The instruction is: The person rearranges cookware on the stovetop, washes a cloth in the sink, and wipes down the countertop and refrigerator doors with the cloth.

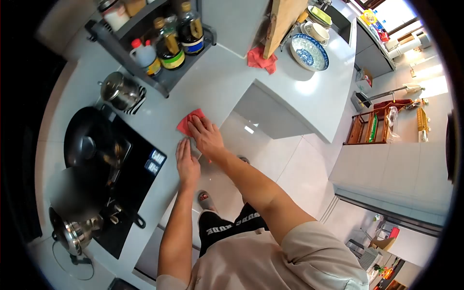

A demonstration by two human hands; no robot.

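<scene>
A red cloth (184, 124) lies on the pale countertop (212, 79) near its front edge. My right hand (205, 135) presses on it with the fingers stretched over the cloth, which is bunched under the palm. Just below and to the left, my left hand (187, 159) rests flat at the counter's edge, fingers extended, holding nothing. To the left of both hands is the black cooktop (137, 166). A second red cloth (262, 60) lies farther back beside an upright wooden board (282, 26).
A lidded wok (89, 140) and a steel pot (75, 237) stand on the left. Near the rack (125, 55) of bottles is a metal canister (118, 91). A blue-patterned bowl (309, 51) sits at the back right; the counter has a projecting corner (324, 130).
</scene>
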